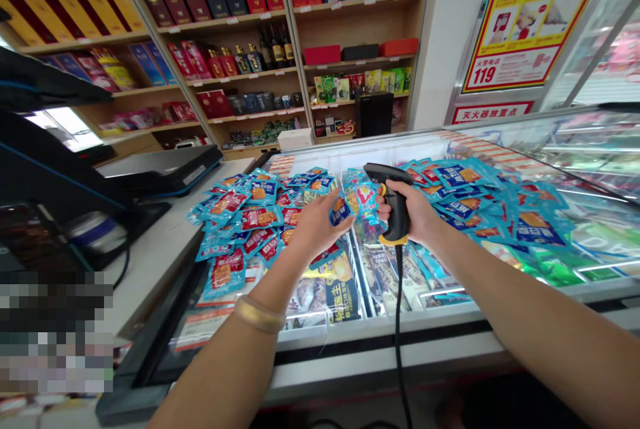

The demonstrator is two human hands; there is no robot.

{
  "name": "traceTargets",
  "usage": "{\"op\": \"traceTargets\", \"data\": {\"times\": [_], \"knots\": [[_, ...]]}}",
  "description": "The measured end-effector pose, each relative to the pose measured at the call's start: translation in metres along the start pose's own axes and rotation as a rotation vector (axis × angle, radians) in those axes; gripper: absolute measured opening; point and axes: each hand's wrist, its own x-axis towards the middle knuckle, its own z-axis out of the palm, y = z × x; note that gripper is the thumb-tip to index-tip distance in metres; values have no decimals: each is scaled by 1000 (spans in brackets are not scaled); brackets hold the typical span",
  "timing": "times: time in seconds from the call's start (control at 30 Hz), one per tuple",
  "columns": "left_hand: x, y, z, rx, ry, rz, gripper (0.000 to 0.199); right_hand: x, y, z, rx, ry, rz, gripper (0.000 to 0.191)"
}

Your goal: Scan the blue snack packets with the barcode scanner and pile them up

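In the middle of the head view my right hand [407, 205] is wrapped round the grip of a black and yellow barcode scanner [397, 212], its cable hanging down the front. My left hand [320, 223] has its thumb and fingers closed on a small blue snack packet [341, 211], held just left of the scanner. Beneath and beside my left hand lies a heap of blue and red snack packets [257, 215]. A second heap of similar packets [465, 195] lies to the right of the scanner. A pink-and-white printed packet [367, 199] shows between my hands.
Both heaps rest on the glass top of a chest freezer [430, 312] with packaged goods inside. At left stand a counter [145, 242] and a dark machine with a flat scale-like top [165, 169]. Shelves of boxes and bottles [235, 15] line the back wall.
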Motion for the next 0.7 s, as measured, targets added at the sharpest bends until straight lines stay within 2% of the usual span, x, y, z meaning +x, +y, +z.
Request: {"op": "traceTargets", "data": {"times": [0.13, 0.2, 0.27, 0.33, 0.47, 0.57, 0.7], "knots": [[5, -3, 2, -316, 245, -101, 56, -1, 1, 3, -14, -10, 4, 15], [7, -3, 1, -414, 312, -185, 50, -1, 1, 3, -14, -19, -3, 14], [8, -3, 0, -392, 306, -279, 44, 0, 2, 1, -16, -23, -10, 14], [8, -2, -2, -285, 233, -329, 37, 1, 2, -1, -25, -25, -10, 15], [7, 0, -4, -214, 118, -303, 30, 3, 4, -3, -36, -43, -19, 16], [8, -1, -4, -278, 151, -329, 28, 1, 4, -2, -44, -53, -26, 16], [10, -6, -5, -382, 281, -368, 31, -4, 2, 2, -69, -73, -12, 17]]}}
